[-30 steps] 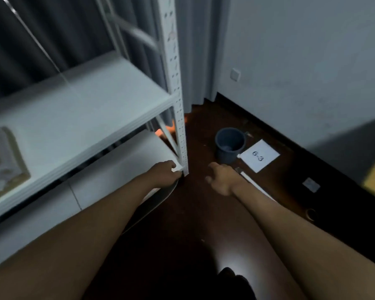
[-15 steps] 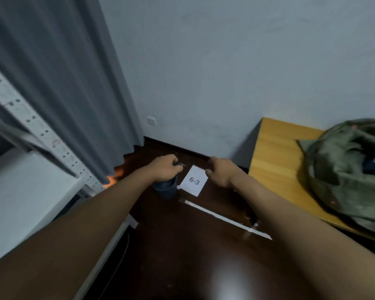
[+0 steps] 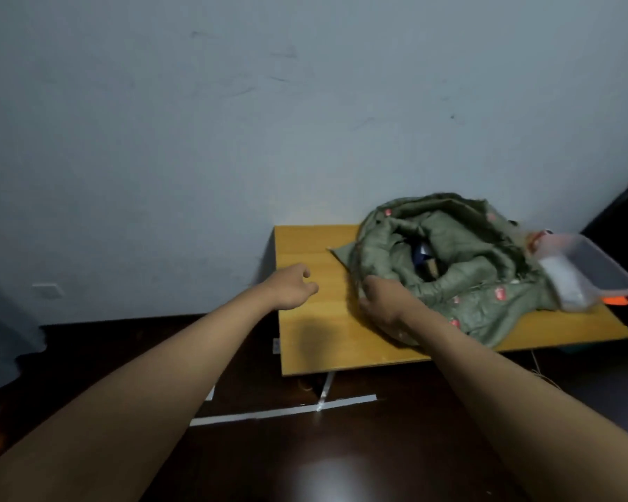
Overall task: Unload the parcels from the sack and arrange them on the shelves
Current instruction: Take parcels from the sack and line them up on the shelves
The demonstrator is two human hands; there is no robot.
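While the left hand [image 3: 293, 288] hovers loosely curled and empty over the wooden surface [image 3: 316, 331], the right hand [image 3: 381, 306] grips the near rim of the green sack [image 3: 461, 269]. Parcels [image 3: 423, 256] sit inside its rolled mouth. Tugging the cloth could, I judge, nudge the clear plastic tub [image 3: 588, 273] touching the sack off the edge.

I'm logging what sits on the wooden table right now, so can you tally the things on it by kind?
Green sack: 1
Clear plastic container: 1
Orange item under the container, kind unclear: 1
Total: 3
Dark things show inside the sack's mouth; too unclear to count.
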